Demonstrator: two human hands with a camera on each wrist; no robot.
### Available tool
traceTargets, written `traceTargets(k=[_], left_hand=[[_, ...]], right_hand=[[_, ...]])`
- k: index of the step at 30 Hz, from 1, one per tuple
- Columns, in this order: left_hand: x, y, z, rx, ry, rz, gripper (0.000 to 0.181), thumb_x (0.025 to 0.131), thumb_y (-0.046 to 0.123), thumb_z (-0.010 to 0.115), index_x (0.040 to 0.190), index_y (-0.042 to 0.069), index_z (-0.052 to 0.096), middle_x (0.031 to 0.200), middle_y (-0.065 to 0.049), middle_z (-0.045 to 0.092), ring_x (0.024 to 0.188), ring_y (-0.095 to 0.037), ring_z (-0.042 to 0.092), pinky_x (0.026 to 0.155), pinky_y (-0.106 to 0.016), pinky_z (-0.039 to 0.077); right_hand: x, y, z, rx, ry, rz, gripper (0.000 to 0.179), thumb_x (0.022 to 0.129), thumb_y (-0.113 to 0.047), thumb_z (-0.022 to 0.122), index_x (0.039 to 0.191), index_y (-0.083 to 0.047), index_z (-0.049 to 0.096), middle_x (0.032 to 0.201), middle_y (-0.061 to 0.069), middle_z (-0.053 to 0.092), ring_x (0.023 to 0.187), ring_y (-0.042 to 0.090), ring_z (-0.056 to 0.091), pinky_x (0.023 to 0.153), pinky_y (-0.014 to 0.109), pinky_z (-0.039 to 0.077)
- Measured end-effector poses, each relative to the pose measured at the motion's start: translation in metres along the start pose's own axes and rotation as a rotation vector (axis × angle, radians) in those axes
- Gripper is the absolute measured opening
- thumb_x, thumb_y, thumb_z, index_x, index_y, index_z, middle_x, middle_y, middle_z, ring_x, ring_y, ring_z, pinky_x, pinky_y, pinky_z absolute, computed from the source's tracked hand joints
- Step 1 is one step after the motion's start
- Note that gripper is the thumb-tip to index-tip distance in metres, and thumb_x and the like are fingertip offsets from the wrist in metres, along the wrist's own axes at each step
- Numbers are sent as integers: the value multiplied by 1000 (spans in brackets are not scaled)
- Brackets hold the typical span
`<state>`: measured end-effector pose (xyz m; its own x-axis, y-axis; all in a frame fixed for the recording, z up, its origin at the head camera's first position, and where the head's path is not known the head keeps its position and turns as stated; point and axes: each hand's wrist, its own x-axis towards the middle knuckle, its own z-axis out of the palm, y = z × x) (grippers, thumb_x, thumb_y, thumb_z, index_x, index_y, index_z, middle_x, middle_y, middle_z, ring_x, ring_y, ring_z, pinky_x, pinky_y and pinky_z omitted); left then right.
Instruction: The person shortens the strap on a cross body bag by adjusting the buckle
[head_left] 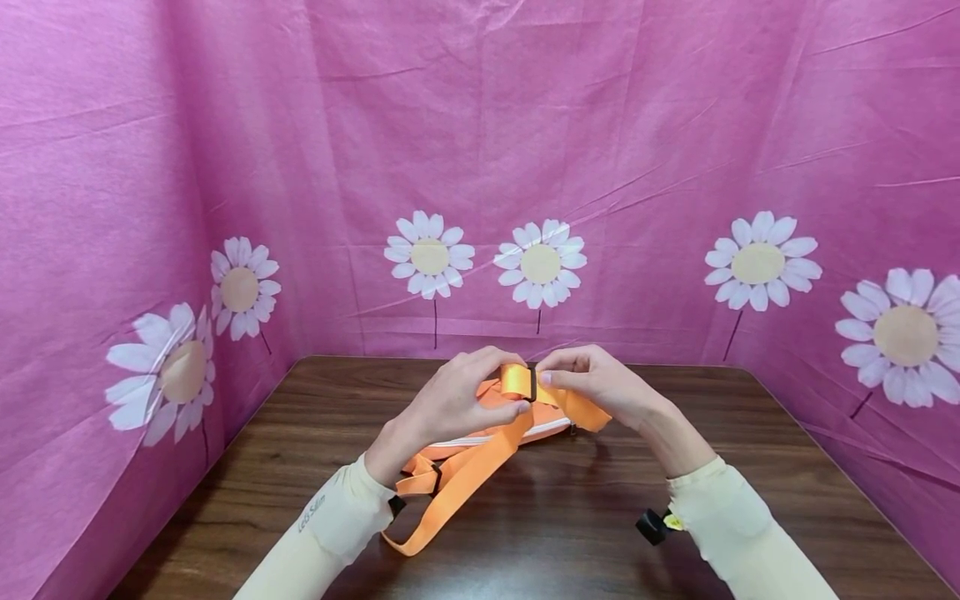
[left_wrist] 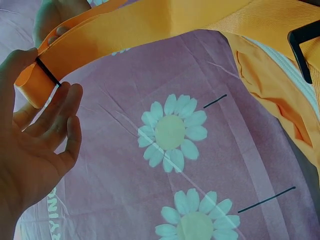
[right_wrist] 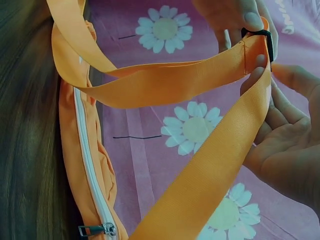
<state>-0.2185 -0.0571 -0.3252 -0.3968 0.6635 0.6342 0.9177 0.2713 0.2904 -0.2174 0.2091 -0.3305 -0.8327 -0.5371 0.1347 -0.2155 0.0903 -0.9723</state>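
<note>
An orange webbing strap rises from an orange zippered bag and runs through a black slider buckle. My left hand holds the buckle between thumb and fingers, where the strap makes a small loop. On the other side, my right hand pinches the strap close beside the buckle, thumb against fingers. A length of strap hangs down from the right hand. Below both hands the bag lies on the table, its white zipper running along it, partly hidden by strap and left hand.
A second black buckle sits on the strap near the left wrist. The dark wood table extends around the bag. A pink cloth with daisies stands behind and at both sides. A small black device is at the right wrist.
</note>
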Motion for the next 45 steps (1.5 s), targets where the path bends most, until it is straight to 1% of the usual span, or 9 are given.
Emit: traceTargets(k=[4,8,14,17,22,25,34,41,45], left_hand=[[0,0,1,31,20,19,44,86,33,82,121,13,65,104,9,64,83,-11,61,75,-25,49],[1,0,5,48,26,-1,48,86,34,83,123,11,64,105,9,64,86,-10,63,77,-27,50],[-1,3,12,114,-70,-198,60,85,53,79,128,17,58,107,7,62,84,-9,60,73,-29,49],[-2,5,18,158,-127,-249,55,86,57,76,123,19,61,105,7,64,86,-10,61,73,-30,49],[-1,8,24,147,-99,-206,37,90,46,77,110,17,64,88,9,62,71,-7,58,62,-25,45],[1,8,21,112,-89,-186,37,92,40,77,117,14,66,88,11,64,69,-6,58,61,-23,45],[2,8,8,137,-199,-222,43,96,37,72,127,9,63,66,0,48,55,-6,35,51,-25,30],[1,7,3,145,-233,-224,35,96,37,73,120,12,65,68,3,51,57,-6,40,51,-25,32],[1,7,1,152,-248,-222,38,96,34,73,124,10,66,67,4,49,57,-7,39,50,-25,31]], right_hand=[[1,-2,3,-24,1,32,28,99,-27,69,107,0,72,74,11,60,56,18,52,51,28,44],[2,-4,7,-39,-3,52,27,95,-24,73,102,2,67,78,13,63,62,18,55,55,28,44],[1,-3,7,62,32,32,23,96,-20,71,100,2,65,82,14,63,69,23,61,60,30,50],[-1,-3,7,168,13,-12,16,99,-15,67,98,1,65,87,12,62,77,25,62,69,34,54],[-2,-6,7,290,-23,-63,11,101,-11,61,95,-3,65,90,10,64,82,24,62,76,34,52],[-2,-9,5,312,-21,-85,13,101,-10,58,93,-5,66,89,10,66,84,24,63,78,33,51],[0,-10,3,322,43,-71,14,99,-10,59,91,-6,69,85,9,68,84,22,63,82,32,47],[0,-11,4,335,79,-64,18,100,-9,56,88,-8,70,84,9,70,83,22,65,86,36,45],[0,-12,4,356,85,-80,22,101,-8,53,87,-7,70,82,9,70,80,22,66,84,34,47]])
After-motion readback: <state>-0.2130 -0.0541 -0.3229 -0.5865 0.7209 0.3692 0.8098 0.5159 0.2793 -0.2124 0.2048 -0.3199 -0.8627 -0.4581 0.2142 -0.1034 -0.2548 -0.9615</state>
